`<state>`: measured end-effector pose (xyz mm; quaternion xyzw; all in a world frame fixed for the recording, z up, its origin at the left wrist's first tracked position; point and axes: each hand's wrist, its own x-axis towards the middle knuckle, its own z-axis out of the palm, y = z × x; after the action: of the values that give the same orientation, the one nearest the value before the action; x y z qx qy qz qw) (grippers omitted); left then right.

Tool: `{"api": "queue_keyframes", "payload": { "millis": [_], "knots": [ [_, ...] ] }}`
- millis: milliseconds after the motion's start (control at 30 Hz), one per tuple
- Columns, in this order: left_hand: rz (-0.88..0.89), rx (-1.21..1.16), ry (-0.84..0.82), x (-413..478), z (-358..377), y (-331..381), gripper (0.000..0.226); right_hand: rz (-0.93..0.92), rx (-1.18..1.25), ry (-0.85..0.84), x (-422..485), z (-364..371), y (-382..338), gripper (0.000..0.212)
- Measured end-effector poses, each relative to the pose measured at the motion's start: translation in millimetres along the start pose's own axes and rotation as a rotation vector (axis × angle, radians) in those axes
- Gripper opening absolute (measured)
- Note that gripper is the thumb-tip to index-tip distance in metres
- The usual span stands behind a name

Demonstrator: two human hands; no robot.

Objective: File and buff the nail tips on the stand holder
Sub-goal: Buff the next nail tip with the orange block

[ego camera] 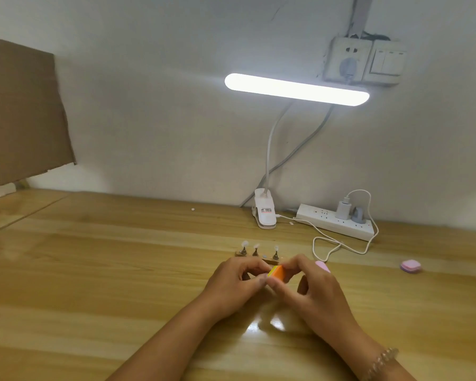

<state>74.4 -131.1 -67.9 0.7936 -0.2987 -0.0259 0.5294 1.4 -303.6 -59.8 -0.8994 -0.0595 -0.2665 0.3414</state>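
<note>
A wooden stand holder [270, 261] lies on the table just beyond my hands, with three small pegs [255, 252] each carrying a clear nail tip. My right hand [311, 292] pinches a small orange and yellow buffer block [277, 272] between thumb and fingers. My left hand [237, 281] meets it from the left, its curled fingers closed together at the block's left end; what they pinch there is hidden. A pink nail file [322, 266] pokes out behind my right hand.
A pink square block [410, 266] lies on the table at right. A clip lamp base [265, 213], a white power strip [337, 221] and a looping white cable [341, 243] sit along the wall. Cardboard [22, 114] leans at far left.
</note>
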Motion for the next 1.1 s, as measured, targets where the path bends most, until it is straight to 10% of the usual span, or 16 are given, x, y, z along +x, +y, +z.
{"api": "queue_keyframes", "payload": {
  "millis": [1100],
  "knots": [
    [-0.044,-0.117,0.005,0,2,0,0.011,0.009,-0.042,0.042,0,-3,-3,0.045]
  ]
}}
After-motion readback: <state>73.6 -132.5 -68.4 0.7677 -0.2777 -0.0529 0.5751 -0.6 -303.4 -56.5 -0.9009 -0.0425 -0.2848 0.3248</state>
